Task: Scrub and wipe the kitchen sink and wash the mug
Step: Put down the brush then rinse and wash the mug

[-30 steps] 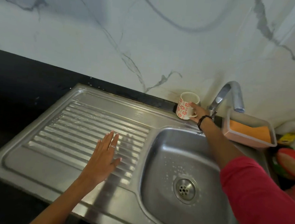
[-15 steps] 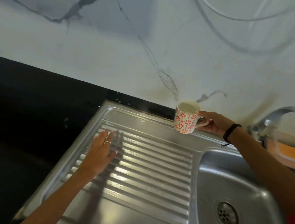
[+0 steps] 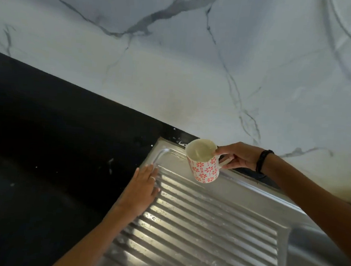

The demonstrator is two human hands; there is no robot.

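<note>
Gripping mug (image 3: pixel 204 166) handle: right hand (image 3: pixel 240 156) | left hand (image 3: pixel 143 188) flat, drainboard (image 3: pixel 215 226) | basin cropped

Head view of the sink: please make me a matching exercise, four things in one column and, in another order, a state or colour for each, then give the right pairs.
Things:
1. mug
2. left hand
3. countertop
4. right hand

States or colours:
A. black
B. lies flat on the ribbed drainboard
C. white with red flowers, held in the air
D. grips the handle, a dark band on its wrist

Right pairs: 1-C, 2-B, 3-A, 4-D
</note>
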